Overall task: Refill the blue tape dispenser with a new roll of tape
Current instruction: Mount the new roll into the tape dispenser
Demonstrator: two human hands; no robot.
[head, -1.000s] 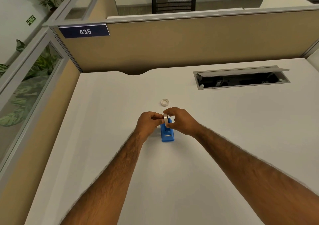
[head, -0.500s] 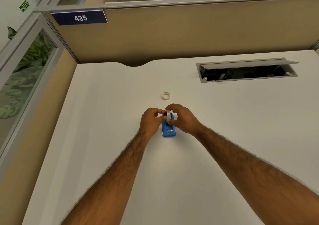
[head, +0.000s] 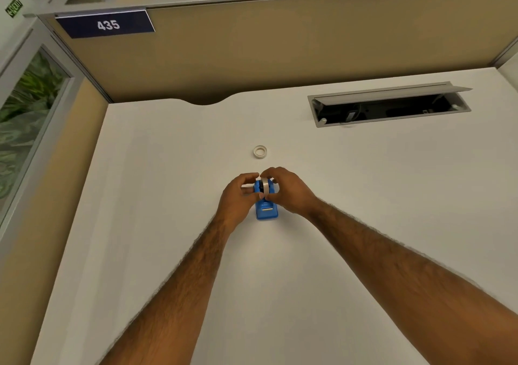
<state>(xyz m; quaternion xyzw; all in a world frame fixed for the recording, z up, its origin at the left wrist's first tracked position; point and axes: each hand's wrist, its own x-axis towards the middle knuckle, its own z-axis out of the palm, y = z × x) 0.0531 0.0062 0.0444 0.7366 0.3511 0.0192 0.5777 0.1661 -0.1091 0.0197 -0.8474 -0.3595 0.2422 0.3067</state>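
A small blue tape dispenser (head: 266,210) stands on the white desk (head: 364,196), its cutter end toward me. A pale tape roll (head: 264,186) sits upright in the dispenser's far end. My left hand (head: 239,199) presses against the dispenser's left side, fingertips at the roll. My right hand (head: 288,191) curls over the roll from the right, thumb and fingers pinching it. A second small white ring of tape (head: 259,151) lies flat on the desk just beyond my hands.
An open grey cable hatch (head: 389,107) is set into the desk at the back right. Tan partition walls (head: 280,51) close off the far edge and the left side, with a "435" sign (head: 108,25) at the top left.
The roll has dropped from above the dispenser down into its far end. Both hands stay around it, and the view has tilted down slightly.
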